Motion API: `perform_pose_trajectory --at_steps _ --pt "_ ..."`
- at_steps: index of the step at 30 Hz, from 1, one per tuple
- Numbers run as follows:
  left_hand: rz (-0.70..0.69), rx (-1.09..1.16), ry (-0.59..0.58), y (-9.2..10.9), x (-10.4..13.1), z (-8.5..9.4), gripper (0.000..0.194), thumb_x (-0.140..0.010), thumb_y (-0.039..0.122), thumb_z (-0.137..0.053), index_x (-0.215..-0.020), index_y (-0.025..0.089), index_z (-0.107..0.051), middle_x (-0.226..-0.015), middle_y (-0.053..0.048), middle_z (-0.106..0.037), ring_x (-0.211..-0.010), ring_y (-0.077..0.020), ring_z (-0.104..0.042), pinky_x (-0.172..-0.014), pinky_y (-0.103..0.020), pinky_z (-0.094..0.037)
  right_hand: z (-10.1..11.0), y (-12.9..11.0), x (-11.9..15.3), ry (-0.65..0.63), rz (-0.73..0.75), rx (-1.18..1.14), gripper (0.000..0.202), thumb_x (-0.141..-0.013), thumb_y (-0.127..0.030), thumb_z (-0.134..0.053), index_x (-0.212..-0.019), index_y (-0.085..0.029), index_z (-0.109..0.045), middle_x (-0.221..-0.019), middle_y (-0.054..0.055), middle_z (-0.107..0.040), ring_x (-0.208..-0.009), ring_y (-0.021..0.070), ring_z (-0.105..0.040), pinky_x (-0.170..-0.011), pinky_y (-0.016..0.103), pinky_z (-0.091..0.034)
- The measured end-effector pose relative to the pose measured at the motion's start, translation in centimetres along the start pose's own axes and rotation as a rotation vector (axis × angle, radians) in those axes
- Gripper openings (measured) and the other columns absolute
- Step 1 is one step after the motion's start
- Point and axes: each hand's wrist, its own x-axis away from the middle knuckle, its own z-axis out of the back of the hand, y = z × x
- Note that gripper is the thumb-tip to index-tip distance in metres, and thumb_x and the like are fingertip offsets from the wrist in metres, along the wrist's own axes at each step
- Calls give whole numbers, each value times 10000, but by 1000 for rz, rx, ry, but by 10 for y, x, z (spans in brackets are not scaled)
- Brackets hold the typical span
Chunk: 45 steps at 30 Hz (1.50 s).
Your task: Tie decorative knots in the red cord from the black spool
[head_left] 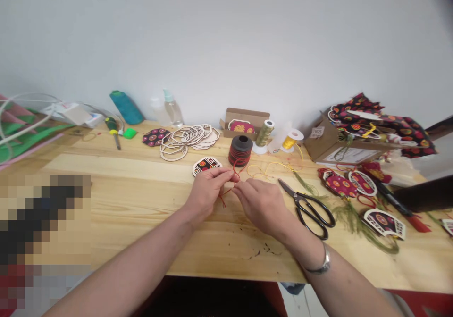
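- Red cord (pixel 223 199) lies between my two hands, above the middle of the pale wooden surface (pixel 123 194); a loop rises over my fingers and short ends hang below.
- My left hand (pixel 208 187) pinches the cord, thumb and forefinger together; my right hand (pixel 260 204) has its fingertips closed on it too. Whether there is a knot between them, I cannot tell.
- If either pinch loosens, the thin cord could slip and the loop could fall open; uneven pulling might tighten it crooked.
- The loop appears in front of the red-and-black thread spool (pixel 240 151); I cannot tell if they touch. A snag there could tip the spool.
- Yellow thread (pixel 264 167) curls just beyond my right hand and could tangle with the cord.
- Black-handled scissors (pixel 313 212), blades apart, lie beside my right forearm; an outward sweep might knock them.
- Open room: bare wood left of my left arm, and a strip between my wrists reaching the front edge.
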Motion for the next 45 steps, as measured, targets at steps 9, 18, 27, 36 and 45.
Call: perform_pose_trajectory --at_steps 9,18,27,36,45 --pt "123 270 -55 -1 -3 3 200 -596 267 -766 -647 123 -637 -547 31 -545 -389 -4 -289 -373 -159 -184 3 -13 2 -129 443 -63 211 -866 -168 -461 -696 -163 -584 -655 29 -567 -569 137 -462 -496 284 -324" --pt "178 286 -105 2 1 -3 191 -570 228 -782 -694 111 -695 -498 28 -536 -443 -38 -427 -408 -161 -272 -2 16 -10 263 -536 -976 175 -808 -310 -601 -703 -172 -623 -761 35 -620 -742 144 -571 -713 290 -462" --pt "106 141 -185 -2 3 -4 158 -632 271 -739 -722 142 -728 -476 45 -494 -451 -39 -392 -450 -189 -264 -11 16 -14 -29 -813 -1510 310 -657 -397 -733 -800 -159 -594 -613 -18 -597 -495 88 -531 -525 245 -457" --pt "78 -23 -208 0 7 -6 150 -678 307 -705 -676 157 -706 -482 48 -481 -427 -41 -333 -422 -219 -180 -10 21 -14 27 -796 -1323 279 -683 -403 -695 -642 -154 -575 -504 -55 -464 -441 49 -326 -425 214 -234" --pt "48 -26 -237 -5 4 -3 236 -686 361 -708 -626 137 -662 -517 31 -486 -471 -50 -368 -444 -207 -202 -12 23 -14 60 -779 -1284 243 -698 -386 -667 -639 -169 -575 -488 -56 -435 -497 80 -366 -477 234 -269"
